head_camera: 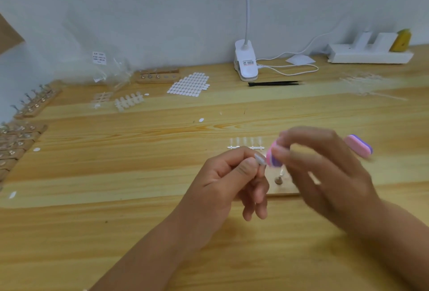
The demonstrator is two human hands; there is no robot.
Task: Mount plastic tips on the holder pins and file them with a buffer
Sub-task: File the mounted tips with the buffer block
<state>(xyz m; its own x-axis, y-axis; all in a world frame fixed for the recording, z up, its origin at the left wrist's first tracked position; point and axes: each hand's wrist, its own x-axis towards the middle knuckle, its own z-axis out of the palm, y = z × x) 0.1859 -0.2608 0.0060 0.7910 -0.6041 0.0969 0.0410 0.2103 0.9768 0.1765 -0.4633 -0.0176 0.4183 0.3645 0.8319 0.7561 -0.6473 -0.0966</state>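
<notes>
The plastic tip (260, 159) is pinched at its base between the thumb and forefinger of the left hand (232, 179), raised above the tabletop (139, 221); that hand's other fingers (260, 197) hang loosely curled below. The tip's free end touches a pink-and-purple buffer (272, 158), which the right hand (325, 170) grips at its fingertips. That hand is motion-blurred, so the exact hold is unclear.

Just under both hands lies one wooden holder block (284, 189) with a single pin (279, 177) showing; the rest of it is hidden by the hands. Just behind the hands lies one clear strip of tips (246, 145), about five standing on it. A second buffer (358, 146) rests past the right hand, making two in all.

Bare wood opens in front of the hands and to their left. Further holder rows (21, 137) crowd the left edge. Towards the back lie one pair of black tweezers (274, 83), one sticker sheet (189, 83), one clip lamp (246, 63) and one power strip (369, 54), all near where the tabletop meets the wall (162, 11). Four loose white ovals (201, 120) are scattered well apart.
</notes>
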